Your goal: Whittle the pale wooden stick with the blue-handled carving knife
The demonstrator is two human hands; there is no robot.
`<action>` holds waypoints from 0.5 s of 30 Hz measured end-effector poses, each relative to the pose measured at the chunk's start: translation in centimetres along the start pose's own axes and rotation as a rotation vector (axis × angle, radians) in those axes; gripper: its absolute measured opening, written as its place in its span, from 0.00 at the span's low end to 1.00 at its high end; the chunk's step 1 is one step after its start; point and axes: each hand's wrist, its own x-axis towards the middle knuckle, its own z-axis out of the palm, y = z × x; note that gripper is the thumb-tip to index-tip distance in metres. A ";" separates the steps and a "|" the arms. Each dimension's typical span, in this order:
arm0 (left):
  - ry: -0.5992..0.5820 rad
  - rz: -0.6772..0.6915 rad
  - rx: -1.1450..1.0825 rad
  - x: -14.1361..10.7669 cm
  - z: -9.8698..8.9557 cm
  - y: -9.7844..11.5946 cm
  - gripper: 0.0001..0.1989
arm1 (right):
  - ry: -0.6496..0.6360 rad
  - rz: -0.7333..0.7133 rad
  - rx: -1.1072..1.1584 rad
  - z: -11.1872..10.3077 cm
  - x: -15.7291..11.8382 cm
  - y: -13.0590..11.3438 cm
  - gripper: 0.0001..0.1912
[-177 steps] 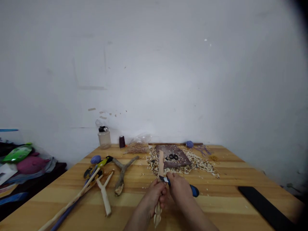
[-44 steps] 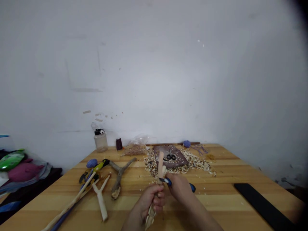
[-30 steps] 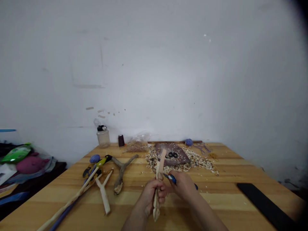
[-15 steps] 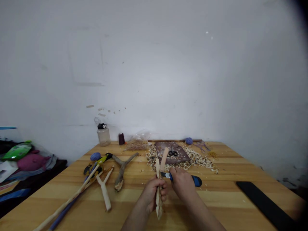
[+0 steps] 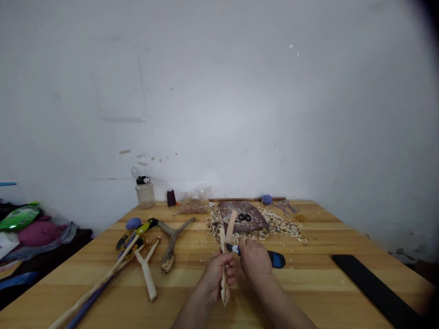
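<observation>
My left hand [image 5: 219, 273] is wrapped around a pale carved wooden stick [image 5: 224, 292], held upright over the table, its lower end whittled to a point. Closed around the blue and black handle of a knife [image 5: 276, 259] is my right hand [image 5: 254, 258]. The short grey blade lies against or very close to the stick, just above my left fingers. A flat peach-coloured strip of wood [image 5: 231, 225] rises beside the stick's top; whether it is joined to the stick I cannot tell. Wood shavings [image 5: 283, 225] lie behind my hands, around a brown cloth [image 5: 224, 210] with black-handled scissors [image 5: 244, 217] on it.
To the left are a peeled forked stick [image 5: 148, 276], a bark-covered forked branch [image 5: 170, 246], a long pale stick [image 5: 92, 290] and a yellow-black tool [image 5: 147, 225]. A bottle [image 5: 146, 194], thread spool [image 5: 171, 198] and plastic bag [image 5: 195, 203] stand along the wall. A black strip [image 5: 373, 288] lies right.
The view has shifted a little, so everything sits slightly further left. Both hands keep their hold, with the knife blade still at the stick.
</observation>
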 end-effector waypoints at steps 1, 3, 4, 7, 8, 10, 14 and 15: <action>0.014 0.005 0.011 0.0 0.0 -0.1 0.14 | -0.005 0.008 0.006 0.0 0.0 -0.2 0.10; 0.036 0.023 0.032 0.0 0.1 -0.4 0.14 | -0.010 0.028 0.030 0.1 0.0 -0.4 0.11; 0.044 0.032 0.038 0.0 0.2 -0.5 0.13 | -0.009 0.038 0.051 0.1 0.1 -0.5 0.11; 0.054 0.047 0.033 0.2 0.2 -0.8 0.13 | -0.046 0.066 0.200 0.0 0.2 -0.4 0.14; 0.054 0.049 0.020 0.3 0.2 -0.9 0.12 | -0.074 0.068 0.261 0.0 0.3 -0.2 0.14; 0.023 0.032 -0.014 0.5 0.2 -1.0 0.11 | -0.136 0.046 0.366 0.2 0.5 0.4 0.12; -0.094 -0.057 -0.047 0.8 0.0 -0.7 0.10 | -0.204 -0.071 0.523 0.7 1.1 1.8 0.08; -0.104 -0.062 -0.051 0.8 -0.1 -0.6 0.10 | -0.207 -0.088 0.554 0.8 1.2 2.2 0.09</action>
